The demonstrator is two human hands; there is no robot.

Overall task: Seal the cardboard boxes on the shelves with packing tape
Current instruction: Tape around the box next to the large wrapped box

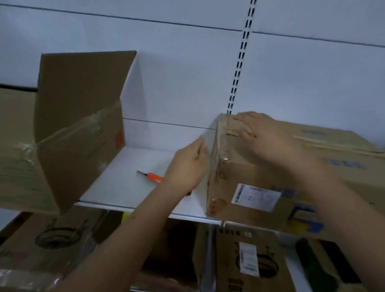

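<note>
Cardboard box (264, 172) sits on the right of the white shelf (126, 187). My right hand (262, 136) lies flat, fingers straight, on its taped top-left corner; my left hand (189, 166) presses relaxed fingers against its left end.

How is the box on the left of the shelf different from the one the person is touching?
The left box has a flap standing up, open; the right box is closed flat on top. The right box carries a white label; none shows on the left one. Only the right box is touched. Both are brown cardboard with tape.
</note>
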